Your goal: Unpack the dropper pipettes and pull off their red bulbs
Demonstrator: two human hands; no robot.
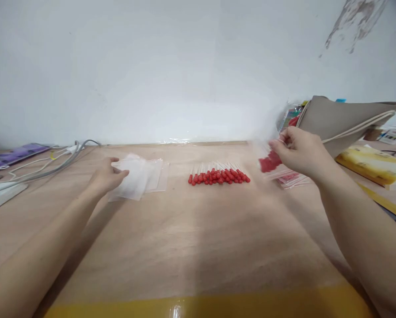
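Observation:
My left hand (107, 176) is at the left pile of clear plastic bags (154, 176), with its thumb over a bag (131, 179) and the fingertips behind it. That bag's edge is blurred. My right hand (295, 148) pinches a clear plastic bag (266, 152) with red-ended pieces inside, smeared by motion. Between the hands, a row of red-tipped white sticks (218, 176) lies on the wooden table (171, 247), red ends toward me. Beneath my right hand rest more flat bags with red contents (292, 179).
A grey fabric bag (344, 123) leans at the back right, near a yellow packet (373, 163). Cables (62, 161) and a purple item (17, 155) lie at the left. A white wall (184, 70) rises behind the table, and yellow tape (211, 304) runs along the front edge.

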